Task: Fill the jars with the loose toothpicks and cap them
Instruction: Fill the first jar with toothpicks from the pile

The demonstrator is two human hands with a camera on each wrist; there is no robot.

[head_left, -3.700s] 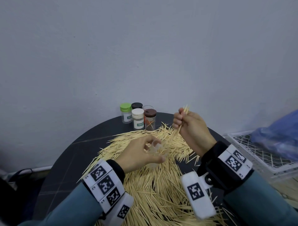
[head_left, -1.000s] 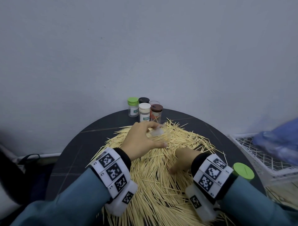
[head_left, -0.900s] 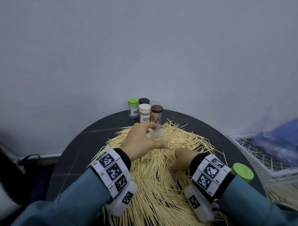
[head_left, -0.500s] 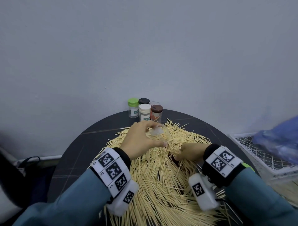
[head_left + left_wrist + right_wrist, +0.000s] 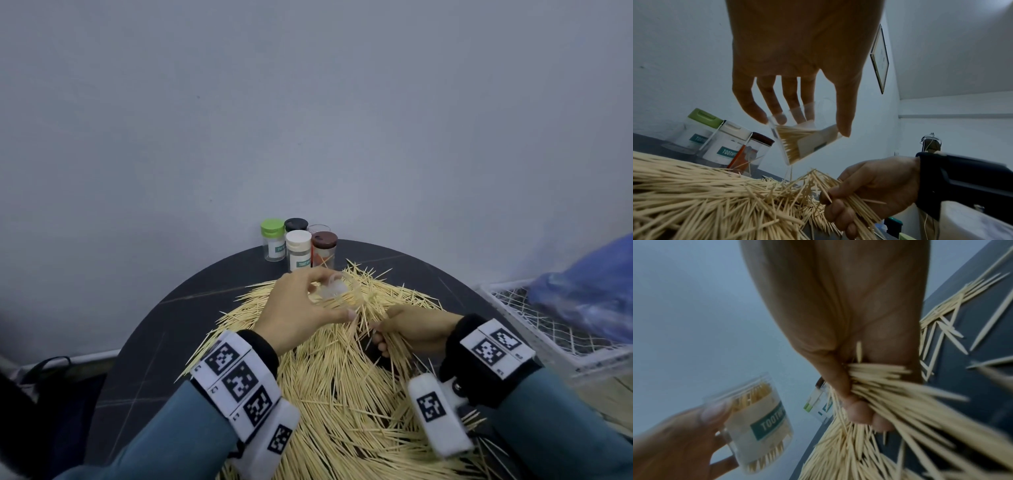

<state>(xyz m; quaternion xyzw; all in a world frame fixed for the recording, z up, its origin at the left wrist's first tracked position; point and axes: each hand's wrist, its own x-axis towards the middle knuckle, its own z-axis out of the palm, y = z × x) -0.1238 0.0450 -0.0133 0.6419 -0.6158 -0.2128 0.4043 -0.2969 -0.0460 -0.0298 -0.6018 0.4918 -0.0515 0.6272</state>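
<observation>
With the left hand (image 5: 797,65) fingers curled around the tilted clear plastic jar (image 5: 805,138) above the toothpick-strewn counter (image 5: 164,329), the right hand (image 5: 869,191), clenching a pale wooden toothpick bundle (image 5: 890,394), should align tips before feeding them in.

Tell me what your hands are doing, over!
Left hand holds open jar, part full. Right hand grips bundle of toothpicks beside the pile. Four capped jars at back. Nothing in the way.
</observation>
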